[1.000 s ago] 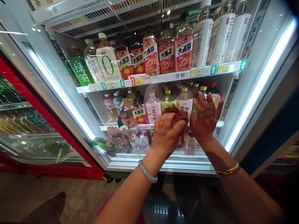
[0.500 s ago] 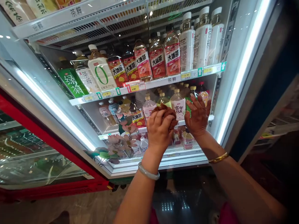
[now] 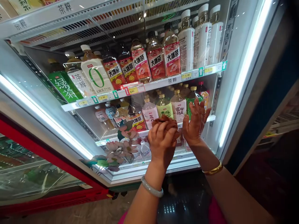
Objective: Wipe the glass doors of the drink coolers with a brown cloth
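My left hand (image 3: 162,141) is closed round a crumpled brown cloth (image 3: 167,121), in front of the cooler's lower shelves. Just to its right, my right hand (image 3: 195,124) has its fingers spread and holds nothing, its palm toward the glass door. Behind both hands, seen through the glass, are a pink-labelled bottle (image 3: 178,107), a yellow-green-labelled bottle (image 3: 164,107) and a green bottle (image 3: 192,101). A grey bangle (image 3: 151,187) is on my left wrist and a gold one (image 3: 213,169) on my right.
Several tea bottles stand on the upper shelf (image 3: 144,88). Pink flower decals (image 3: 119,149) show at the lower left of the glass. A red-framed cooler (image 3: 58,168) stands at the left, and a bright light strip (image 3: 245,74) runs down the right side.
My left hand and the cloth are a little lower against the shelves, uncovering the yellow-green-labelled bottle. My right hand has shifted slightly down and left. The view has shifted slightly.
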Demonstrator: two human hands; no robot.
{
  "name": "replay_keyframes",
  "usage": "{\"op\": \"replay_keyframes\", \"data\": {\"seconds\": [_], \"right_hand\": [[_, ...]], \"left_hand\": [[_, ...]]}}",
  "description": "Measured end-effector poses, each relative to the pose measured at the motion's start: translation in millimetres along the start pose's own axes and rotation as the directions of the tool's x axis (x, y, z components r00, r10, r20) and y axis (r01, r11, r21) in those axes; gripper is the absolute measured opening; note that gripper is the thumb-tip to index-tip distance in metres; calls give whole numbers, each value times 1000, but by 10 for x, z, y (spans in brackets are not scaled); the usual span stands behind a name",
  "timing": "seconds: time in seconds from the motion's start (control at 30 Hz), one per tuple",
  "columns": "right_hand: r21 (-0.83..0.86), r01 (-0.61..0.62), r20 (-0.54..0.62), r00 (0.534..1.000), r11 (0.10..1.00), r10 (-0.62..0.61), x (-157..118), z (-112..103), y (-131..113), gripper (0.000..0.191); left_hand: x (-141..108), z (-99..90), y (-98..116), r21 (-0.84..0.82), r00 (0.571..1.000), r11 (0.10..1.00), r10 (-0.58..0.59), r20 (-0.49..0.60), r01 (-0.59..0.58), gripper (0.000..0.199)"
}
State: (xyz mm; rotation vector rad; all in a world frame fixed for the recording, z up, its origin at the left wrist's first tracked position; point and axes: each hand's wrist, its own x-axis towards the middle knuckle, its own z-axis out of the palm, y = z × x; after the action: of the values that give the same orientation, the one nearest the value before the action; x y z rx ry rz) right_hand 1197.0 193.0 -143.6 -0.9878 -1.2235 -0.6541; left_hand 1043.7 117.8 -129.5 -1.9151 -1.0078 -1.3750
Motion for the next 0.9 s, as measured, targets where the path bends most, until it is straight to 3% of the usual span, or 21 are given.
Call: {"op": "replay_keyframes", "data": {"seconds": [0.1, 0.2, 0.33, 0.43, 0.63, 0.8, 0.9], "right_hand": [[7, -4, -9, 1000, 1000, 4, 2, 6, -3, 63], [19, -4, -22, 1000, 1000, 4, 12, 13, -34, 62], [21, -17, -36, 999, 1000, 18, 18, 27, -80, 59], [17, -5, -34, 999, 1000, 5, 13, 31, -100, 59], [13, 43, 14, 999, 999, -43, 7, 3, -94, 61], [-1, 115, 65, 991, 993, -115, -6, -1, -163, 56], [38, 200, 96, 975, 979, -203, -55, 25, -317, 49]], "left_hand": [[143, -166, -152, 11, 993, 997, -80, -86, 82, 34], [156, -162, -180, 32, 981, 992, -115, -158, 121, 46], [27, 38, -54, 13, 998, 1000, -26, -61, 27, 42], [54, 55, -67, -2, 999, 999, 35, -13, -35, 37], [320, -158, -293, 34, 970, 998, -49, -239, 59, 35], [199, -13, -121, -31, 995, 1000, -9, -102, 6, 32], [203, -38, -133, -18, 998, 999, 28, -61, -29, 33]]}}
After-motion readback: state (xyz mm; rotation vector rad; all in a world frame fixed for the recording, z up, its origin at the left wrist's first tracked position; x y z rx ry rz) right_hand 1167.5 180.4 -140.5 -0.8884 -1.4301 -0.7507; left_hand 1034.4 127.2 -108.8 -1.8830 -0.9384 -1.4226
